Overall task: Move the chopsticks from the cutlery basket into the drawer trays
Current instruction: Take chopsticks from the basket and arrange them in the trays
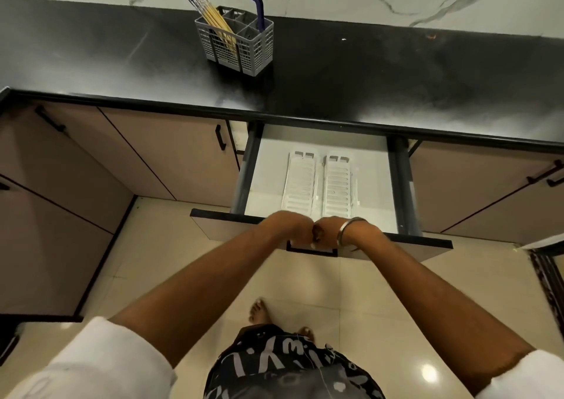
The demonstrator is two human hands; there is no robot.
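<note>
A grey cutlery basket point(244, 47) with a blue handle stands on the black counter, far from my hands. Several yellow chopsticks point(210, 17) with patterned tops lean in its left compartment. Below the counter a drawer point(406, 241) is pulled out. Two white slotted trays lie side by side in it, the left tray point(300, 185) and the right tray point(337, 186), both with nothing in them. My left hand point(288, 226) and my right hand point(331, 230) are curled side by side over the drawer's front edge, gripping the black drawer handle point(311, 251).
The black counter point(396, 78) runs across the view under a marble wall. Beige cabinet doors with black handles flank the drawer on both sides. Tiled floor and my bare feet show below.
</note>
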